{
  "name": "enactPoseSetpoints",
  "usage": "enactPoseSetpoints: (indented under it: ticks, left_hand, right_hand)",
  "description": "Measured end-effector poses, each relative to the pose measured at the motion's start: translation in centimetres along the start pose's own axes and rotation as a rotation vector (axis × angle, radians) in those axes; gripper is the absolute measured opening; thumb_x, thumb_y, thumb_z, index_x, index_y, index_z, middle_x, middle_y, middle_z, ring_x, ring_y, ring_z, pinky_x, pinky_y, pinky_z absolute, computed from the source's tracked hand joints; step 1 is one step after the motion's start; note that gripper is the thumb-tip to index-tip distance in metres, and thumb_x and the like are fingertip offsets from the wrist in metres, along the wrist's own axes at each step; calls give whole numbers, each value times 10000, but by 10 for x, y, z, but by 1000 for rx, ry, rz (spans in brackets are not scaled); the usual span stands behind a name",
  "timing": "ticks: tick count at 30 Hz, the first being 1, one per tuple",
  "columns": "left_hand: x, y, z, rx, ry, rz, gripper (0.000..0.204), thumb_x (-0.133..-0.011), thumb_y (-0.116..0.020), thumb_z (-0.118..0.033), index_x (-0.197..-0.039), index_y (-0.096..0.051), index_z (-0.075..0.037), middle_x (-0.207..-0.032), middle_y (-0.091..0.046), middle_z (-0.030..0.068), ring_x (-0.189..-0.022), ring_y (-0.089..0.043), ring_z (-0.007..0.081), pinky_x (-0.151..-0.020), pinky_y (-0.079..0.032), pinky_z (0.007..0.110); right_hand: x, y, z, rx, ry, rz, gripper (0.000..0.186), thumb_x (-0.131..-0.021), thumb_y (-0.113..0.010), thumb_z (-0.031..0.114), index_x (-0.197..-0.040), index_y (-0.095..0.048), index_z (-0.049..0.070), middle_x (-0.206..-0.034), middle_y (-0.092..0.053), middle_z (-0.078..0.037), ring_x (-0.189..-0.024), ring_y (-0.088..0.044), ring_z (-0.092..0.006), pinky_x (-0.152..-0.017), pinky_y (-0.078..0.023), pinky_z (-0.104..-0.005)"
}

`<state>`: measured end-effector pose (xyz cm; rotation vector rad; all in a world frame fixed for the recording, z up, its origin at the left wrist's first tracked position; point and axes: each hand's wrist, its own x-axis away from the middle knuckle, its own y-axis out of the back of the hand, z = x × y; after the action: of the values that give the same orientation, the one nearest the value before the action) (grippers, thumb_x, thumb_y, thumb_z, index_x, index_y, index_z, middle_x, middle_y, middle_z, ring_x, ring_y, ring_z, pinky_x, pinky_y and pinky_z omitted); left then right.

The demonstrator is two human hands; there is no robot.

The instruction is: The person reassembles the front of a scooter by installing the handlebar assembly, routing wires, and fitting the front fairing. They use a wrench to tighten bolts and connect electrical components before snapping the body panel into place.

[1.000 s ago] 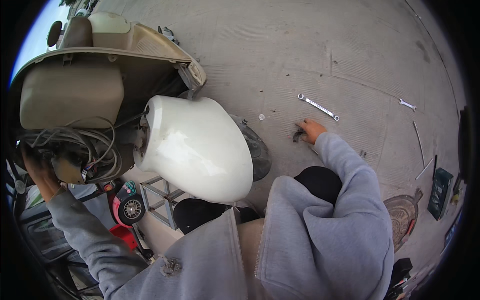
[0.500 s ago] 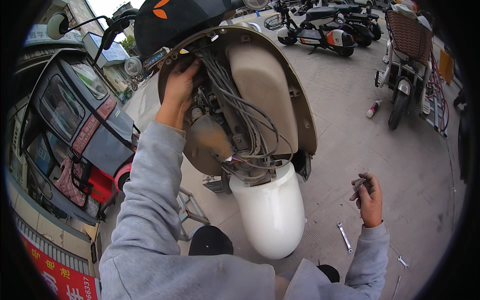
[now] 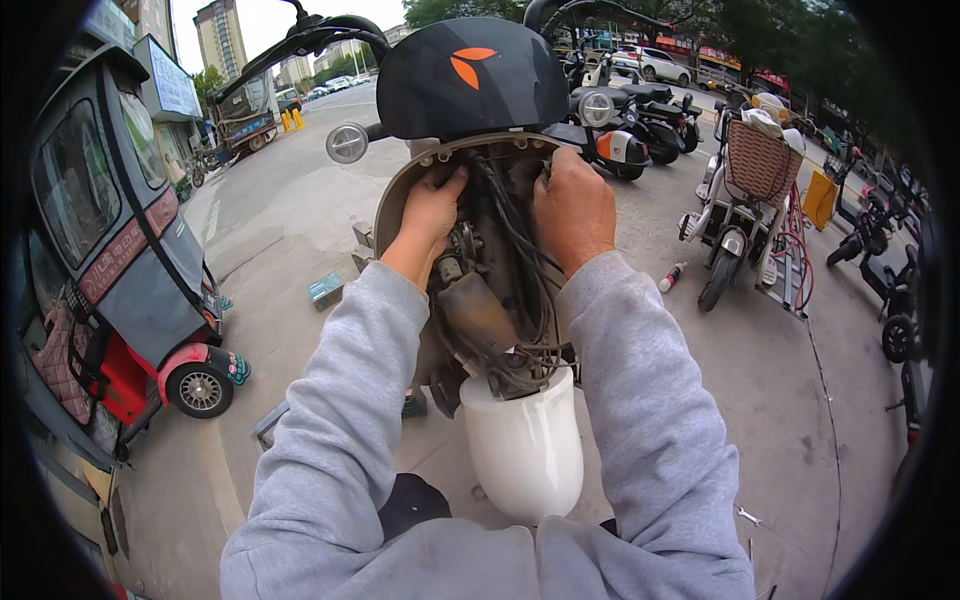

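Observation:
In front of me stands an electric scooter with its front shell (image 3: 388, 205) opened up, under a black headlight cover (image 3: 475, 85) bearing an orange leaf mark. My left hand (image 3: 430, 225) reaches into the upper left of the shell, thumb bent toward curled fingers; their tips are lost in shadow. At the upper right rim, my right hand (image 3: 578, 212) is closed, and whatever sits between its fingertips is hidden. Dark cables (image 3: 512, 225) run down between both hands. Below them are a dusty brown metal part (image 3: 478, 312) and the glossy white front fender (image 3: 528, 450).
Round lamps (image 3: 347, 143) stick out beside the cover. A grey-and-red covered three-wheeler (image 3: 140, 240) stands left, near a small green box (image 3: 325, 290). On the right are a scooter with a wicker basket (image 3: 762, 160), a bottle (image 3: 672, 277) and a wrench (image 3: 748, 516) on the ground.
My right hand, which held a small greyish piece out to the right, has come up to the shell's upper right rim. The view has tilted up, and the beige inner panel is now hidden.

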<state>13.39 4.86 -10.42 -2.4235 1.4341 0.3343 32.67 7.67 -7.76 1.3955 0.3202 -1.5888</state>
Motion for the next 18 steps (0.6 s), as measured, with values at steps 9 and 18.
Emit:
enactPoseSetpoints:
  ticks: [9,18]
  left_hand:
    - [-5,1,6,30,-71,39,392,-923,-647,-234,-1243,-555,-26,-1108,-648,68,-970,-607,173,-832,-486,324]
    - [-11,-8,-6,120,27,84,570,-972,-474,-399,-1315,-491,56,-1315,-533,134,-1201,-462,221,-1043,-303,323]
  right_hand:
    - [-5,-51,16,371,65,-227,58,-797,-600,114,-782,-552,144,-701,-590,-24,-652,-656,-225,-511,-514,-353]
    - [-8,-53,10,-3,-52,47,171,-803,-604,193,-891,-655,55,-830,-672,-183,-803,-647,-391,-707,-511,-466]
